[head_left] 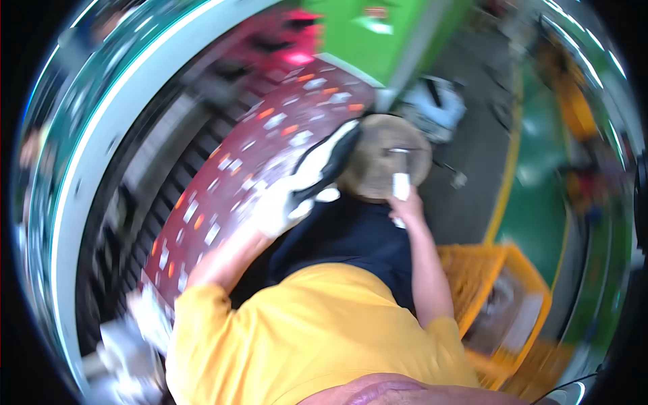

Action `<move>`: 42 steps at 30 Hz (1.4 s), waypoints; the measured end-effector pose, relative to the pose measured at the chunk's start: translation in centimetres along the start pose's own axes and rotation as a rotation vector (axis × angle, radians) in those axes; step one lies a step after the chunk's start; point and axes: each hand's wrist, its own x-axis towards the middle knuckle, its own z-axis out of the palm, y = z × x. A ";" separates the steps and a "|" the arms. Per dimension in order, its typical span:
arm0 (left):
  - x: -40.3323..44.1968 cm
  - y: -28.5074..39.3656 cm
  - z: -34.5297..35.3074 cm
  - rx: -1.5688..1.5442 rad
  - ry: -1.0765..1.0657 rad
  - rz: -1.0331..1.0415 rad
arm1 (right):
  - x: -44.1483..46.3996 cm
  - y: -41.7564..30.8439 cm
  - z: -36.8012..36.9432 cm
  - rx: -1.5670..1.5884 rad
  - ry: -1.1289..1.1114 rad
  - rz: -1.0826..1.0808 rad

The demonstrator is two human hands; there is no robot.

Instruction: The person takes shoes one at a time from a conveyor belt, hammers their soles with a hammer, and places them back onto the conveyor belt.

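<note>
My left hand point(280, 206), in a white glove, is closed around the near end of a long black-and-white shoe-shaped piece point(327, 160). That piece slants up and away, its far end by the left edge of a round wooden block point(378, 169). Bare and closed, my right hand point(408, 208) grips a tool with a white handle point(401, 185). A narrow greyish part of the tool points away over the block. Motion blur hides the tool's exact kind.
Left of me curves a dark red surface point(253, 145) with white and orange patches. A yellow plastic crate point(472, 253) stands at my right with items inside. Beyond the block are a green panel point(368, 40) and a pale blue-white bundle point(433, 108).
</note>
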 end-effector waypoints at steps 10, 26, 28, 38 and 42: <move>-3.2 6.9 -4.2 -0.556 0.710 0.339 | 5.0 -1.6 -0.2 0.145 -0.104 -0.020; -8.4 5.0 -30.7 -0.550 1.051 0.282 | 5.0 -0.9 0.1 0.196 -0.070 -0.050; -8.5 5.2 -30.3 -0.540 1.073 0.223 | 4.9 -0.7 0.1 0.209 -0.071 -0.035; -0.1 5.3 -22.7 -0.565 0.744 0.295 | 4.4 -1.0 0.2 0.229 -0.059 -0.012; 7.0 7.0 -22.1 -0.557 0.724 0.293 | 4.9 -0.3 0.4 0.205 -0.055 -0.040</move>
